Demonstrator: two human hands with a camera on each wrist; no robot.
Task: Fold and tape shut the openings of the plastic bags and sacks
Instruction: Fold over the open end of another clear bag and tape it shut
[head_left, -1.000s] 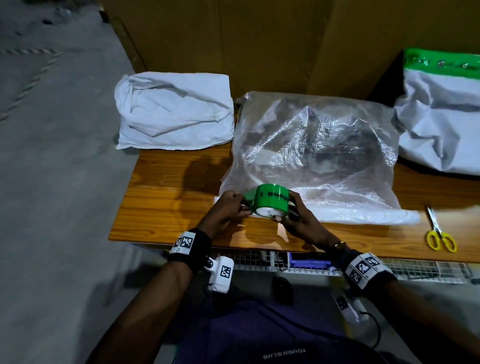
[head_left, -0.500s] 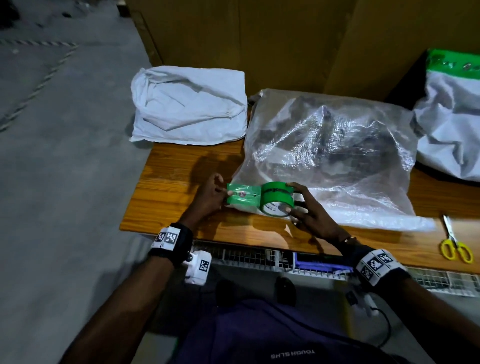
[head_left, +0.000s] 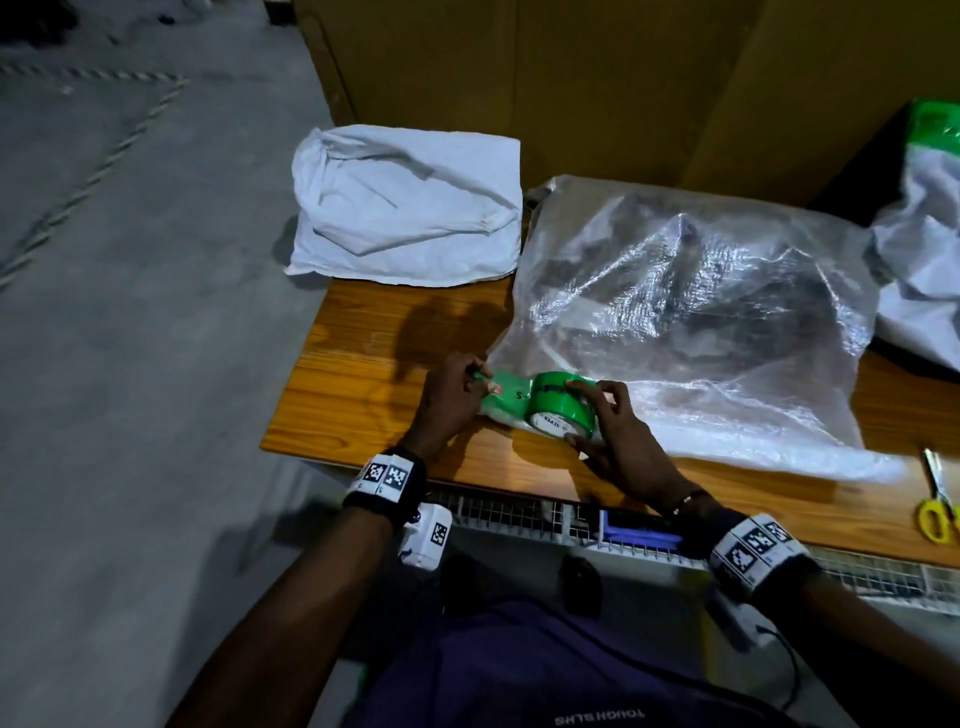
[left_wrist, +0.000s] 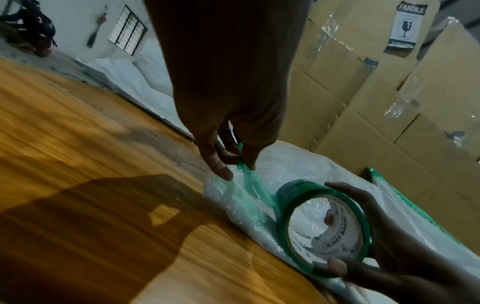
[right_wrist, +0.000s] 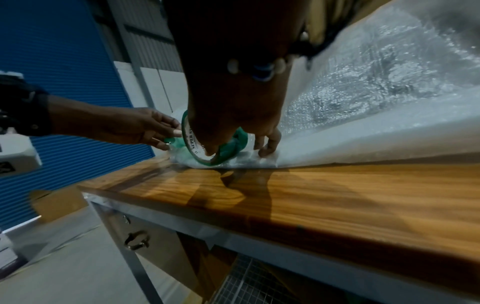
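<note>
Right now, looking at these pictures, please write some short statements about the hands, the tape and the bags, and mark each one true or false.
1. The right hand holds the green tape roll. True.
2. The left hand holds the yellow scissors. False: it pinches the pulled-out tape end; the scissors lie alone on the table.
3. The tape lies over the clear plastic bag. True.
4. The white sack is being taped. False: it lies untouched.

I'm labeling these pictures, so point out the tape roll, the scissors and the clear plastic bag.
tape roll (head_left: 563, 397): head view, green outer band.
scissors (head_left: 935, 519): head view, yellow handle loop.
clear plastic bag (head_left: 701, 291): head view, crinkled middle of its top face.
</note>
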